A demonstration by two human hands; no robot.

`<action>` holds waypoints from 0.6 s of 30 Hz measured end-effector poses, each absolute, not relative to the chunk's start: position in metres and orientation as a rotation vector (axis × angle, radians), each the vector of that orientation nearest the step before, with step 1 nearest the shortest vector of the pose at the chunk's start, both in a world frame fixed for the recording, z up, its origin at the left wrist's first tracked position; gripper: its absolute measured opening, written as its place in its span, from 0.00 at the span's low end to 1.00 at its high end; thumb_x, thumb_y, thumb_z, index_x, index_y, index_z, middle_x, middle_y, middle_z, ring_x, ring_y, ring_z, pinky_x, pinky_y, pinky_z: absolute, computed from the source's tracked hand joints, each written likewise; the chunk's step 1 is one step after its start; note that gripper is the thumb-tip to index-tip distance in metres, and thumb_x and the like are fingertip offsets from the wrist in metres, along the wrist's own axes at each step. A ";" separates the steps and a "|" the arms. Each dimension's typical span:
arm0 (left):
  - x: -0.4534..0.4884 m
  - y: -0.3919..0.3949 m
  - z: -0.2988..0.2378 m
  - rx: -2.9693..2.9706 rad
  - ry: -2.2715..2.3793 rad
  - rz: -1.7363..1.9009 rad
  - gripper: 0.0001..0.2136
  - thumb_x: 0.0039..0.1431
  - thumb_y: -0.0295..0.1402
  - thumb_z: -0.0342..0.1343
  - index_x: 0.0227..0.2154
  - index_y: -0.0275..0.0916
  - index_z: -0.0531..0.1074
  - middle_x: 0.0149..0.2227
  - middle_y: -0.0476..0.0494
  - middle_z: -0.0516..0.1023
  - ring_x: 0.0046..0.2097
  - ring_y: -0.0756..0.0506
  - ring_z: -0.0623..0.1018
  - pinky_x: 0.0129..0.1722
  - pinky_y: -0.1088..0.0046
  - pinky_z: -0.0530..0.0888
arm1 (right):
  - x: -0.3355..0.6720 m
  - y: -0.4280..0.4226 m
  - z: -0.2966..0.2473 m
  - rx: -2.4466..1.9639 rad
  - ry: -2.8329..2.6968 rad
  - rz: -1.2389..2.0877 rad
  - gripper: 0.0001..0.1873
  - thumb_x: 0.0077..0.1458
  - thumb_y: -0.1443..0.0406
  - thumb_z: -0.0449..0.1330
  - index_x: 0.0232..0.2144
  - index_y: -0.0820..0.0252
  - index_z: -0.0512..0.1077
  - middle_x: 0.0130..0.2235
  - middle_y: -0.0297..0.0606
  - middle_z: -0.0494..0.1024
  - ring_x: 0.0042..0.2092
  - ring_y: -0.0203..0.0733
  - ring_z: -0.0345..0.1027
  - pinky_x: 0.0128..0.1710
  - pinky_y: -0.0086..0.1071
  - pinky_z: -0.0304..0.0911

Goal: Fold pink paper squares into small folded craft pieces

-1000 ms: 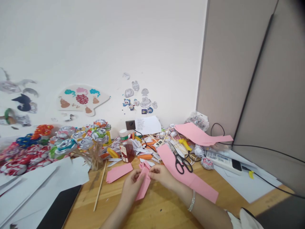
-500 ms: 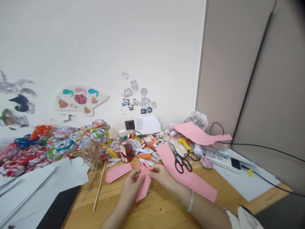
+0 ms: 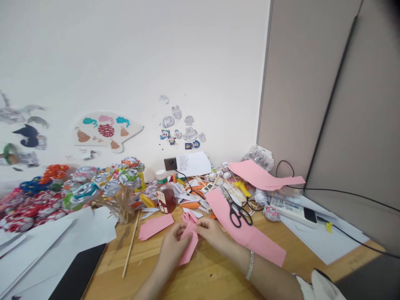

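Folded pink paper (image 3: 189, 249) is held between my two hands above the wooden table. My left hand (image 3: 173, 241) is closed on its left side, the thumb lying across the paper. At the upper right edge, my right hand (image 3: 210, 233) pinches the same paper with thumb and fingertips. Smaller folded pink flaps (image 3: 189, 216) stick up beyond the fingers. Left of my hands lies a stack of pink paper strips (image 3: 156, 226). Black-handled scissors (image 3: 240, 213) rest on a long pink sheet (image 3: 262, 241) to the right.
A jar with a white lid (image 3: 165, 196) stands behind my hands, among paper scraps. A wooden stick (image 3: 131, 243) lies at left, near white sheets (image 3: 46, 250) and a black flat object (image 3: 78, 273). Paper flowers (image 3: 84, 191) crowd the back left. A white power strip (image 3: 293, 211) sits right.
My left thumb has shifted slightly over the pink paper. Both hands keep their hold in nearly the same place, and the surrounding things have not moved.
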State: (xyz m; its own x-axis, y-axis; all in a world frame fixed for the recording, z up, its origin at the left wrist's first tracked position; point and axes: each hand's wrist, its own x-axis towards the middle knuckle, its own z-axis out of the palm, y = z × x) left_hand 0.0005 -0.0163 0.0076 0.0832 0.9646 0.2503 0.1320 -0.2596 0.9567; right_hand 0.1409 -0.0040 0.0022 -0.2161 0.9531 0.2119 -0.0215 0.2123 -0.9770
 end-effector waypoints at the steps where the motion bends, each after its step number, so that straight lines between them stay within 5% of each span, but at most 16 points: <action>1: 0.000 -0.016 0.006 1.548 1.124 1.270 0.06 0.41 0.28 0.54 0.26 0.36 0.70 0.27 0.46 0.77 0.31 0.45 0.75 0.32 0.73 0.70 | 0.141 -0.005 0.003 -0.923 -1.478 1.188 0.09 0.44 0.66 0.55 0.17 0.63 0.62 0.20 0.29 0.63 0.25 0.31 0.55 0.26 0.26 0.51; 18: -0.002 -0.014 0.010 1.511 1.155 1.362 0.05 0.39 0.27 0.56 0.24 0.36 0.70 0.25 0.48 0.76 0.31 0.45 0.74 0.31 0.74 0.69 | 0.149 -0.004 0.002 -1.004 -1.933 0.949 0.12 0.49 0.65 0.51 0.17 0.61 0.58 0.19 0.27 0.58 0.22 0.30 0.51 0.21 0.24 0.44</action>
